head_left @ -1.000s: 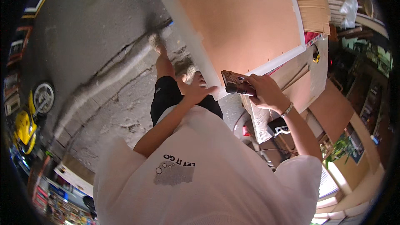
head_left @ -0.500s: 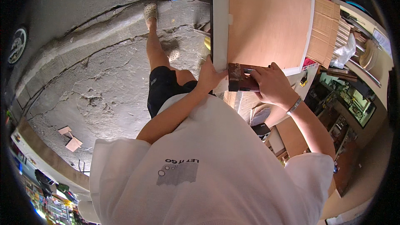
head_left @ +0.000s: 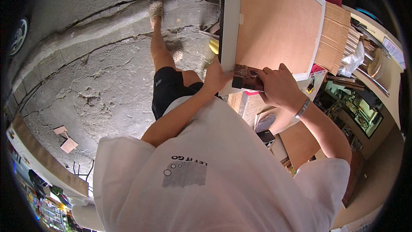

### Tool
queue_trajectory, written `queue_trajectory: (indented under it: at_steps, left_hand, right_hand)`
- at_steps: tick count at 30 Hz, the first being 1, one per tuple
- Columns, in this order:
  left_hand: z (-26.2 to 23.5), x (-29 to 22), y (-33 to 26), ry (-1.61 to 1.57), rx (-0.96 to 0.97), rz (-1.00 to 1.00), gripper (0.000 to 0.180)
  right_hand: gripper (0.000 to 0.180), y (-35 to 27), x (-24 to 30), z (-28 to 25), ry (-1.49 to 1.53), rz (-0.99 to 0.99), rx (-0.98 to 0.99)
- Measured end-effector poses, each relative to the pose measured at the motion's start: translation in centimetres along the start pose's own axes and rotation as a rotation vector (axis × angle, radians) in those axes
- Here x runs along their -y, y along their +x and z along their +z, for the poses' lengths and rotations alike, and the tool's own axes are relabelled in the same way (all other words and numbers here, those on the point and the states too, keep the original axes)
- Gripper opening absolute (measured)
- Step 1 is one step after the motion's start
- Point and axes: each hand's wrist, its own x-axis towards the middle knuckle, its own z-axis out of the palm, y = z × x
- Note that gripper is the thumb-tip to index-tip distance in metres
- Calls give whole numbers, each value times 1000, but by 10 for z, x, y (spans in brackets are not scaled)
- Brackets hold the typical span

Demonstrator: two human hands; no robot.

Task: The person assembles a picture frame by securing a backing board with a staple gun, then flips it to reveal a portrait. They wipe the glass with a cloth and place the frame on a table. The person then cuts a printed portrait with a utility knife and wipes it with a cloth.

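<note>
A framed panel (head_left: 230,34), with a white border around a light brown backing board (head_left: 279,25), stands in front of me. My left hand (head_left: 216,77) grips its near left corner, the thumb pointing toward the tool. My right hand (head_left: 281,87) is closed around a worn, reddish-brown boxy hand tool (head_left: 245,78), shaped like a staple gun. The tool lies over the near border, its end close to my left thumb. My right fingers hide part of its body, so I cannot tell whether it presses on the frame.
Corrugated cardboard (head_left: 336,30) leans beyond the panel's right edge, near clear plastic wrap (head_left: 354,60) and long strips. A yellow tape measure (head_left: 310,87) lies at the right. Wood scraps (head_left: 66,139) lie on the rough concrete floor (head_left: 103,77) at the left.
The tool in my right hand has tilted and shifted slightly left, showing more of its patterned side. My left hand keeps its hold on the corner. The whole view has moved a little.
</note>
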Motion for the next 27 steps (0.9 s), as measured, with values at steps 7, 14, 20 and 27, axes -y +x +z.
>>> queue_trajectory:
  at_steps: [7,14,20,27]
  left_hand:
    - [2,2,-2,63,-8,-17,67]
    - [-1,-2,4,-113,33,-21,61]
    - [4,4,1,-343,94,-259,54]
    - [1,-15,3,-235,8,-232,50]
  right_hand:
    - [31,7,5,-9,-25,69,162]
    - [36,-45,-23,-22,130,31,-72]
    - [29,-26,-44,-27,151,48,-230]
    - [30,12,-55,-31,107,-37,-275]
